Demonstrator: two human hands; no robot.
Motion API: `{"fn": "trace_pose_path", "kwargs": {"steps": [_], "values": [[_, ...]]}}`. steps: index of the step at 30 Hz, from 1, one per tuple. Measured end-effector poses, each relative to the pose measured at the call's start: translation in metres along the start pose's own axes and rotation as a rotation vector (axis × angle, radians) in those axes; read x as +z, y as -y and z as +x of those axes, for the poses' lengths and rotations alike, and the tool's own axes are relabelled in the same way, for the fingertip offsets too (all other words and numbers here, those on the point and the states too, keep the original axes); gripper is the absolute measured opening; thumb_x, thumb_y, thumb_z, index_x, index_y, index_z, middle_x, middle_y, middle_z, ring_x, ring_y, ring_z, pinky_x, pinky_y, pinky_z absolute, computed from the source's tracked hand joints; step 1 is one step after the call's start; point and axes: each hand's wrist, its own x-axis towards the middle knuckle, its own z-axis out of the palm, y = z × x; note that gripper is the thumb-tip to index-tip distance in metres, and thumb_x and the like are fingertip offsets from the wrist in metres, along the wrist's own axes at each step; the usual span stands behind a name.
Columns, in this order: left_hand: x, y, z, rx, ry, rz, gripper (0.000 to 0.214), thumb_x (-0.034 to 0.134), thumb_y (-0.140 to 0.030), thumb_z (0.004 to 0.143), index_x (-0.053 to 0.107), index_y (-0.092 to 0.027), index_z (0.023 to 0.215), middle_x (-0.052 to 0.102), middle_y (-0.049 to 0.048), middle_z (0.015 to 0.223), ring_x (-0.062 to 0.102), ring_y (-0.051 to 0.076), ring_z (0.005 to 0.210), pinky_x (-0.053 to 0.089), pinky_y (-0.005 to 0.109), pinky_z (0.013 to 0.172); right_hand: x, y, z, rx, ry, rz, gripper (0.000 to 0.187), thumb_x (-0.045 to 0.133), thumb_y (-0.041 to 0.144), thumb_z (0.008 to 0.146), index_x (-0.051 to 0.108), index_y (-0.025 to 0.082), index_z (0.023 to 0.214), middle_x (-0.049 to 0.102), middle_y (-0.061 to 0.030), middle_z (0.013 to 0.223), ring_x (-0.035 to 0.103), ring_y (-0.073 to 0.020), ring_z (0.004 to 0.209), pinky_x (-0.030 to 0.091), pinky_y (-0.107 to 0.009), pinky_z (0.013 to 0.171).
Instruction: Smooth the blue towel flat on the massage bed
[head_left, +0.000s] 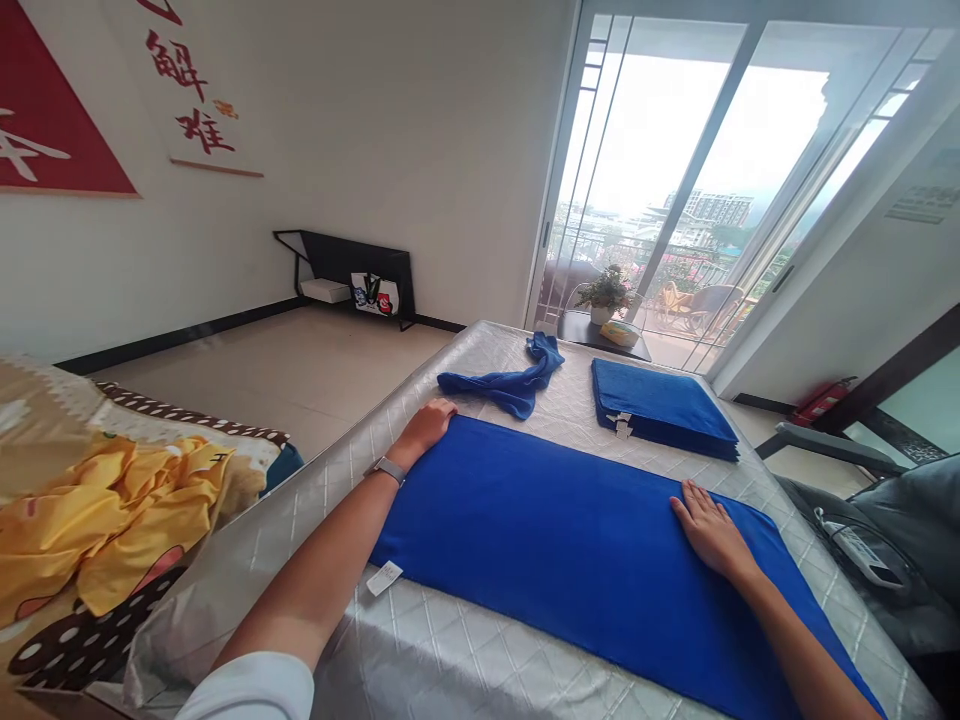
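Note:
A blue towel [555,540] lies spread flat on a bed with a silvery quilted cover [457,640]. A white label sticks out at its near left corner. My left hand [429,428], with a watch on the wrist, is at the towel's far left corner, its fingers bent together on the edge. Flat on the towel's right part, near the far edge, rests my right hand [709,525], fingers stretched out. Beyond the towel are a crumpled blue cloth [510,378] and a stack of folded blue towels [664,400] with white labels.
Yellow patterned bedding [142,510] lies at the left. A grey chair [847,480] with a white power strip [862,550] stands at the right. Past the bed's far end is a small dark table [577,330] with a potted plant [606,290], before glass doors.

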Motion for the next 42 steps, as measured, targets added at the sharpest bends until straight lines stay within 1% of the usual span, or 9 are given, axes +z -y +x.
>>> {"fn": "trace_pose_path", "kwargs": {"steps": [3,5,12,17,22,26,31,39,42], "values": [[-0.001,-0.002,-0.001,0.002,0.008,0.054,0.031,0.040,-0.019,0.099,0.071,-0.018,0.103,0.071,0.0087,0.105,0.064,0.024,0.101,0.048,0.035,0.093,0.007,-0.050,-0.002,0.121,-0.009,0.018,0.073,0.008,0.045,0.098,0.022,0.003,0.157,0.019,-0.0111,0.165,0.014,-0.0232,0.152,0.016,-0.045,0.123],[-0.002,-0.004,-0.003,0.014,0.011,0.119,0.030,0.041,-0.019,0.099,0.071,-0.018,0.102,0.071,0.0089,0.105,0.063,0.025,0.101,0.048,0.036,0.093,0.009,-0.064,-0.004,0.168,-0.033,0.037,0.074,0.008,0.046,0.098,0.023,0.002,0.156,0.021,-0.0123,0.164,0.015,-0.0240,0.152,0.015,-0.045,0.123],[-0.018,-0.029,-0.004,0.074,0.029,0.328,0.031,0.042,-0.008,0.091,0.071,-0.016,0.099,0.070,0.0144,0.105,0.061,0.030,0.107,0.046,0.043,0.095,-0.001,-0.051,-0.010,0.201,-0.044,0.069,0.073,0.011,0.048,0.099,0.022,0.005,0.157,0.021,-0.0104,0.165,0.015,-0.0225,0.152,0.015,-0.044,0.123],[-0.013,-0.115,-0.005,0.220,0.034,0.173,0.034,0.042,-0.012,0.094,0.069,-0.016,0.115,0.068,0.0123,0.121,0.060,0.025,0.116,0.044,0.041,0.104,-0.006,-0.048,-0.013,0.208,-0.037,0.076,0.072,0.011,0.047,0.100,0.021,0.004,0.157,0.020,-0.0106,0.165,0.014,-0.0219,0.152,0.014,-0.043,0.123],[0.029,-0.230,-0.010,0.440,0.131,-0.039,0.045,0.036,-0.041,0.104,0.056,-0.018,0.137,0.057,0.0099,0.143,0.048,0.021,0.135,0.035,0.036,0.115,-0.008,-0.047,-0.015,0.218,-0.033,0.103,0.072,0.011,0.048,0.100,0.020,0.005,0.158,0.019,-0.0094,0.165,0.014,-0.0212,0.152,0.012,-0.042,0.124],[0.064,-0.272,-0.009,0.384,0.230,-0.023,0.065,0.020,-0.054,0.104,0.038,-0.015,0.152,0.037,0.0124,0.158,0.027,0.024,0.149,0.019,0.042,0.122,-0.007,-0.047,-0.016,0.208,-0.045,0.114,0.073,0.010,0.049,0.099,0.020,0.006,0.158,0.020,-0.0093,0.165,0.014,-0.0212,0.152,0.011,-0.041,0.124],[0.071,-0.244,-0.009,0.182,0.321,-0.003,0.074,0.016,-0.065,0.099,0.030,-0.021,0.157,0.030,0.0092,0.161,0.022,0.026,0.150,0.014,0.046,0.123,-0.007,-0.047,-0.016,0.204,-0.050,0.111,0.073,0.011,0.048,0.099,0.021,0.005,0.157,0.021,-0.0101,0.165,0.016,-0.0224,0.152,0.012,-0.043,0.124],[0.022,-0.110,-0.018,-0.150,0.317,0.136,0.079,0.016,-0.067,0.099,0.027,-0.015,0.157,0.022,0.0110,0.163,0.017,0.026,0.151,0.011,0.047,0.122,-0.005,-0.049,-0.015,0.207,-0.052,0.125,0.074,0.010,0.049,0.099,0.023,0.004,0.157,0.022,-0.0101,0.165,0.015,-0.0225,0.152,0.012,-0.043,0.124],[0.015,-0.078,-0.022,-0.239,0.293,0.183,0.078,0.017,-0.065,0.100,0.026,-0.012,0.157,0.022,0.0130,0.163,0.017,0.026,0.151,0.011,0.047,0.122,-0.004,-0.049,-0.014,0.204,-0.054,0.121,0.074,0.010,0.049,0.099,0.022,0.004,0.157,0.021,-0.0099,0.165,0.015,-0.0230,0.152,0.013,-0.043,0.124]]}}
